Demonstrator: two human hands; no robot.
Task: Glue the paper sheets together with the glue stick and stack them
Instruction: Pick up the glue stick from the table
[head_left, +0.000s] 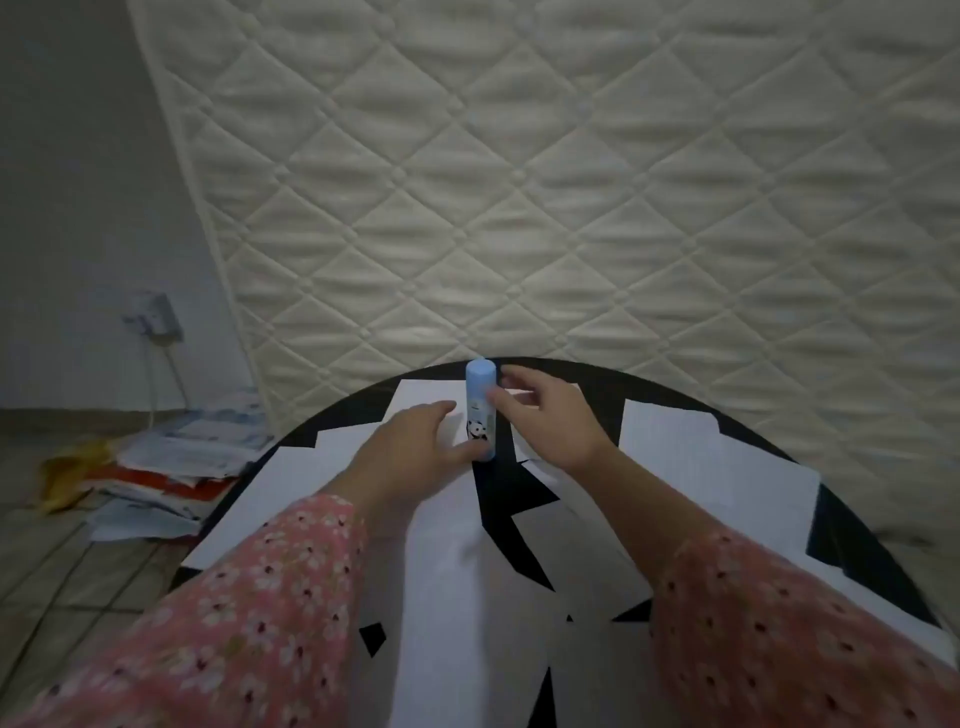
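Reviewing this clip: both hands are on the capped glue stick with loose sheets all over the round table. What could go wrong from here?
1. The glue stick stands upright on a narrow base; the left hand holds only its bottom while the right hand pinches near the cap, so a tug to uncap it might tip it.
2. The paper sheets overlap loosely and some overhang the black table edge; a sleeve could sweep them off.

1. The glue stick (479, 410) is a pale blue tube with a panda print, capped and upright, between the left grip (410, 447) and right grip (545, 415).
2. White paper sheets (467, 571) lie scattered and overlapping on the black tabletop (852, 535), beneath and around both grips.
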